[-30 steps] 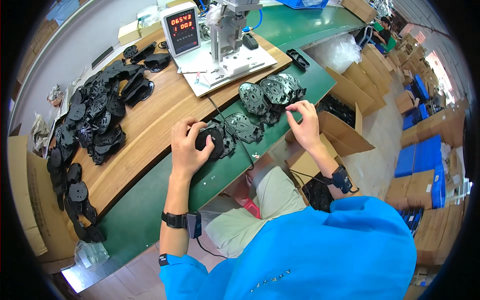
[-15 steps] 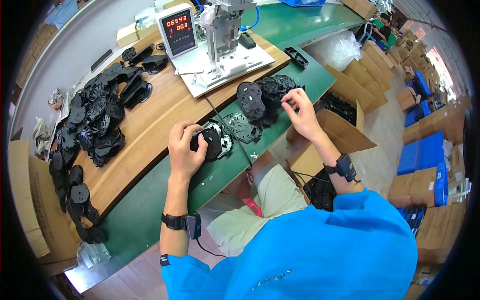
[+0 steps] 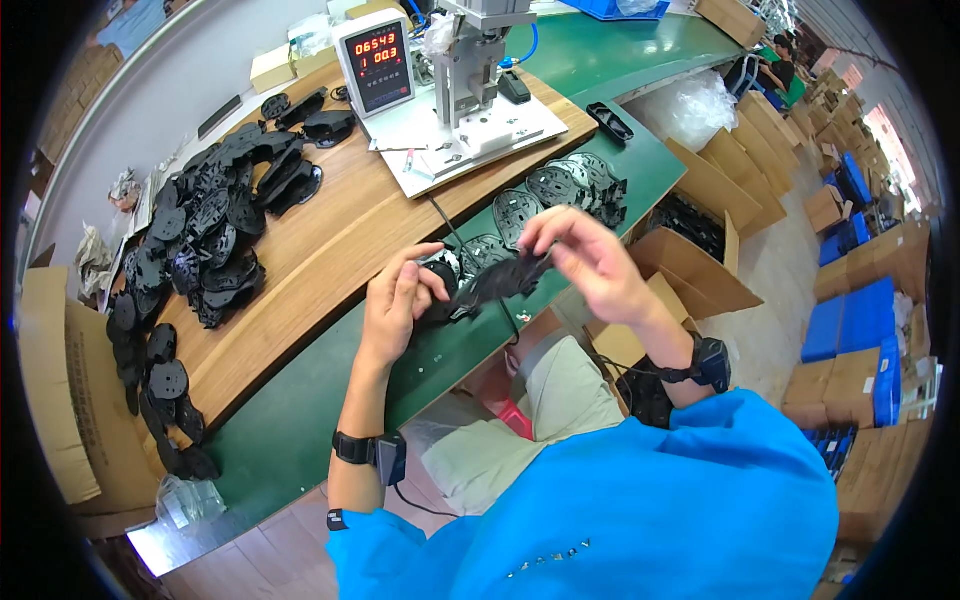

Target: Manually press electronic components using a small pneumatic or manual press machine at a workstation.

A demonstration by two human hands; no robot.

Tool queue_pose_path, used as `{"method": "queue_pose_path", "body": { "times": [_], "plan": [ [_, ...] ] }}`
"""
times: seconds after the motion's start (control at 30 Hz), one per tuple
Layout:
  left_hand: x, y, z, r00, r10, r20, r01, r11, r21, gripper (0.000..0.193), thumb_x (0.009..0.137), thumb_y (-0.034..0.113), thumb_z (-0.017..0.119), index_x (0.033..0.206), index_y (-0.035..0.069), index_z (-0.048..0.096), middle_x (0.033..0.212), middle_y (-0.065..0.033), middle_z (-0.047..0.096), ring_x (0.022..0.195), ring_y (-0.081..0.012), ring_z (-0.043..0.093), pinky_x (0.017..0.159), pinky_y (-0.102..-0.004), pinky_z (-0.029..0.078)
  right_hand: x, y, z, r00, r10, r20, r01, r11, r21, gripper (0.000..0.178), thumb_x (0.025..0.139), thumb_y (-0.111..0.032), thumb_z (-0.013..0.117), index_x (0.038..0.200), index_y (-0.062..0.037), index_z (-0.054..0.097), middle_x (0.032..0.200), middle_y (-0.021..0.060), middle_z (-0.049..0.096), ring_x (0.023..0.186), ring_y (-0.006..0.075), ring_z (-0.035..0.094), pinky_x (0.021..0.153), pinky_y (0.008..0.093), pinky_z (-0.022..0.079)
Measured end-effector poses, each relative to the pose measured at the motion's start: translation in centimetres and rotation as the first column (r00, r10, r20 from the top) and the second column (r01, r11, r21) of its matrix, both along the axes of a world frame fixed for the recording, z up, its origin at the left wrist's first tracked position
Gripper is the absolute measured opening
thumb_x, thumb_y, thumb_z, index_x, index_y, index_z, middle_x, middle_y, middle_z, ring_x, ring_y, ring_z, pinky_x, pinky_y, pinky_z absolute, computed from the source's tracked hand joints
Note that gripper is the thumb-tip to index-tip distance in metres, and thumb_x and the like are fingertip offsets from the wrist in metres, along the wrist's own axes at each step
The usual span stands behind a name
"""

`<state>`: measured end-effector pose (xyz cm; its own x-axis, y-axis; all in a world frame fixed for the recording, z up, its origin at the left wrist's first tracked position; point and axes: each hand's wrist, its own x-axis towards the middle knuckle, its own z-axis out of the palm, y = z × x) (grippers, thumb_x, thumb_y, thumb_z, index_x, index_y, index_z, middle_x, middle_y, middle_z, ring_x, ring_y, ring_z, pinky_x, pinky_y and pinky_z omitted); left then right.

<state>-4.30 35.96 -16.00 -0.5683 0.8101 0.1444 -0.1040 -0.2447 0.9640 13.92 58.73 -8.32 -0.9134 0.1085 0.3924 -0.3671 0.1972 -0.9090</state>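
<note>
My right hand (image 3: 590, 265) pinches one end of a black moulded plastic part (image 3: 505, 282), smeared by motion and held tilted above the green bench. My left hand (image 3: 395, 305) is at the part's other end, its fingers curled; what they grip is hidden. Beyond the left fingertips, a round black piece (image 3: 441, 274) shows in part. Flat black plastic plates with cut-outs (image 3: 516, 212) lie on the green strip past my hands, with more plates (image 3: 560, 186) stacked to the right.
A press (image 3: 470, 90) with a red-digit display box (image 3: 377, 62) stands on the wooden board (image 3: 330, 215). Black shells (image 3: 205, 215) are heaped at left. A cable (image 3: 447, 220) crosses the bench edge. An open carton (image 3: 690, 270) stands at right, and a black tray (image 3: 610, 123) lies near the press.
My right hand has come left and nearer me with a black part lifted from the stack. My left hand has shifted slightly right, its fingers off the top of the round piece.
</note>
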Motion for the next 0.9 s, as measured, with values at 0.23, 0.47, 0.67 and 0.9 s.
{"method": "queue_pose_path", "body": {
  "times": [0.23, 0.47, 0.67, 0.9],
  "plan": [
    [0.4, 0.2, 0.5, 0.993, -0.047, 0.109, 0.06, 0.991, -0.118, 0.041, 0.103, 0.017, 0.067, 0.141, 0.004, 0.061, 0.094, 0.003, 0.065, 0.067, -0.0011, 0.048, 0.057, -0.0176, 0.036, -2.5, -3.9, -1.3, 0.978, -0.197, 0.069, 0.208, 0.949, -0.237, 0.03, 0.106, -0.002, 0.052, 0.136, -0.0013, 0.054, 0.136, 0.0106, 0.057, 0.125, 0.0194, 0.057, 0.11, 0.0334, 0.043],
    [0.7, 0.6, -0.3, 0.986, 0.095, 0.14, -0.091, 0.995, -0.034, 0.029, 0.098, 0.01, 0.075, 0.123, 0.0, 0.064, 0.105, -0.0049, 0.066, 0.068, -0.0058, 0.058, 0.054, -0.0197, 0.046, -3.2, -4.8, -5.0, 0.939, -0.28, 0.2, 0.326, 0.911, -0.253, 0.06, 0.094, -0.003, 0.075, 0.146, -0.0014, 0.045, 0.136, 0.0119, 0.057, 0.125, 0.0167, 0.056, 0.108, 0.0322, 0.047],
    [-0.3, 0.8, -0.9, 0.99, 0.138, 0.038, -0.141, 0.986, 0.087, 0.027, 0.107, 0.02, 0.062, 0.127, 0.001, 0.061, 0.108, -0.0082, 0.065, 0.084, -0.0107, 0.061, 0.071, -0.0254, 0.05, -6.8, 4.1, -1.4, 0.839, -0.538, 0.084, 0.531, 0.774, -0.345, 0.04, 0.093, -0.009, 0.08, 0.125, -0.0016, 0.058, 0.105, 0.0052, 0.071, 0.093, 0.0126, 0.067, 0.086, 0.029, 0.056],
    [-1.3, 0.0, -1.7, 0.966, 0.24, 0.096, -0.248, 0.965, 0.085, 0.021, 0.106, 0.017, 0.062, 0.12, 0.001, 0.063, 0.101, -0.0072, 0.068, 0.076, -0.0086, 0.056, 0.065, -0.024, 0.045, -18.6, 19.2, -0.7, 0.731, -0.681, 0.047, 0.681, 0.723, -0.117, 0.039, 0.102, -0.026, 0.072, 0.135, -0.0109, 0.06, 0.105, 0.0093, 0.072, 0.09, 0.0136, 0.07, 0.072, 0.0279, 0.055]
  ]
}}
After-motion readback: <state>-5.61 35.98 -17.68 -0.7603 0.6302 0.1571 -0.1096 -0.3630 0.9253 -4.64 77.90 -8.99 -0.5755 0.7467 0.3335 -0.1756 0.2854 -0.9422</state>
